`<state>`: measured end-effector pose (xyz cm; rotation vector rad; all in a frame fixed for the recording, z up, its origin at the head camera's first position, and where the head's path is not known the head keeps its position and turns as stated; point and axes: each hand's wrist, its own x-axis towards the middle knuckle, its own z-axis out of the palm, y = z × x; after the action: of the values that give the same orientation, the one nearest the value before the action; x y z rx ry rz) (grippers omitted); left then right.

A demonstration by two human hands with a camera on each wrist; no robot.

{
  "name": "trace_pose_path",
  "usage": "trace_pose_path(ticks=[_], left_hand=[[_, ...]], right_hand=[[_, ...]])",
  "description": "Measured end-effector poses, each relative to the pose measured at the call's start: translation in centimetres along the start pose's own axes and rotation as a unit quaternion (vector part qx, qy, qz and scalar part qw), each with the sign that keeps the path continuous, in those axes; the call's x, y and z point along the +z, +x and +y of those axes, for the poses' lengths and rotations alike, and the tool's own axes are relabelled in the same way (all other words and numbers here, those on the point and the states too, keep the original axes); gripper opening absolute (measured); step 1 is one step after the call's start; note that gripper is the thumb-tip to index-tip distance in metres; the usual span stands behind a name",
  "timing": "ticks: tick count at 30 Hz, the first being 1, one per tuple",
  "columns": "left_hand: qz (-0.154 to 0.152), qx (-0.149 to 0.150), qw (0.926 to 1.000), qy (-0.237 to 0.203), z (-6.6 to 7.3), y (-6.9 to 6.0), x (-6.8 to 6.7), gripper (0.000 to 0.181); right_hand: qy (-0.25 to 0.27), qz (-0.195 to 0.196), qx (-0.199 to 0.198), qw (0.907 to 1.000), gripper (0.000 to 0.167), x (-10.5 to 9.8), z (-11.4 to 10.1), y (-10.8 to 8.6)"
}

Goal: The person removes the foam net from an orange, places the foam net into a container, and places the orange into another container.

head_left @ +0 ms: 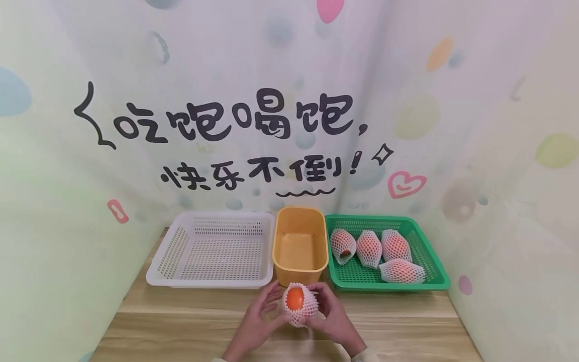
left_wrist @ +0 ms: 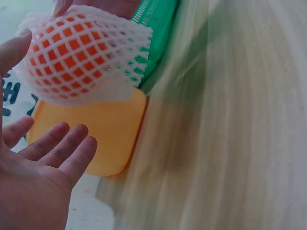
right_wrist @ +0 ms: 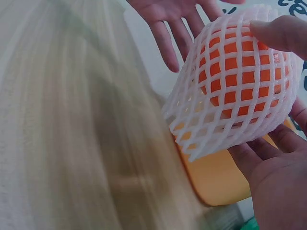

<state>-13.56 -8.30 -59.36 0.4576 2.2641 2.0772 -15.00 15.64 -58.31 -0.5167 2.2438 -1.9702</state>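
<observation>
A round orange-red fruit (head_left: 295, 298) in a white foam net sleeve is held up in front of the orange bin. My right hand (head_left: 335, 318) grips it, thumb on one side and fingers beneath, as the right wrist view shows. At the fruit's other side, my left hand (head_left: 257, 323) has its thumb against or very near the foam net (left_wrist: 76, 52). The left fingers (left_wrist: 72, 143) are spread and nearly straight, away from the fruit. One end of the net faces the head camera, baring the fruit's skin there.
Behind the hands stand a white plastic basket (head_left: 156, 274) at left, the orange bin (head_left: 300, 271) in the middle and a green basket (head_left: 384, 286) at right. Several netted fruits (head_left: 368, 247) lie in the green basket. A wooden table (head_left: 407, 332) bears them, with a printed curtain behind.
</observation>
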Motion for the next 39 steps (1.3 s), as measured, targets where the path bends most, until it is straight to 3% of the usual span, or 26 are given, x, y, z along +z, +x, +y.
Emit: trace_pose_path(ticks=[6, 10, 14, 20, 30, 36, 39], left_hand=[[-0.022, -0.022, 0.9991, -0.030, -1.1, 0.0, 0.6, 0.081], [-0.035, -0.027, 0.9985, -0.031, -1.8, -0.3, 0.9, 0.073], [-0.035, -0.019, 0.9991, -0.015, -2.5, -0.7, 1.3, 0.062], [-0.024, -0.002, 0.9995, 0.018, -3.4, -1.1, 1.8, 0.054], [-0.026, -0.040, 0.9983, 0.035, -3.5, -0.9, 1.9, 0.049], [-0.017, -0.033, 0.9983, 0.046, -3.4, -0.9, 2.0, 0.046], [-0.012, -0.021, 0.9988, 0.043, -3.6, -1.0, 2.0, 0.043]], right_hand=[[-0.002, -0.012, 0.001, 0.9999, 0.065, 0.6, 1.4, -0.4], [-0.030, -0.021, 0.030, 0.9989, 0.068, 0.8, 2.2, -0.9], [-0.071, -0.025, 0.063, 0.9952, 0.076, 1.0, 3.3, -1.4], [-0.088, -0.034, 0.071, 0.9929, 0.088, 1.2, 4.0, -1.9], [-0.067, -0.046, 0.033, 0.9961, 0.074, 1.2, 4.3, -2.1], [-0.087, -0.019, 0.051, 0.9947, 0.064, 1.2, 3.9, -2.2], [-0.071, -0.008, 0.054, 0.9960, 0.059, 1.3, 3.8, -2.3]])
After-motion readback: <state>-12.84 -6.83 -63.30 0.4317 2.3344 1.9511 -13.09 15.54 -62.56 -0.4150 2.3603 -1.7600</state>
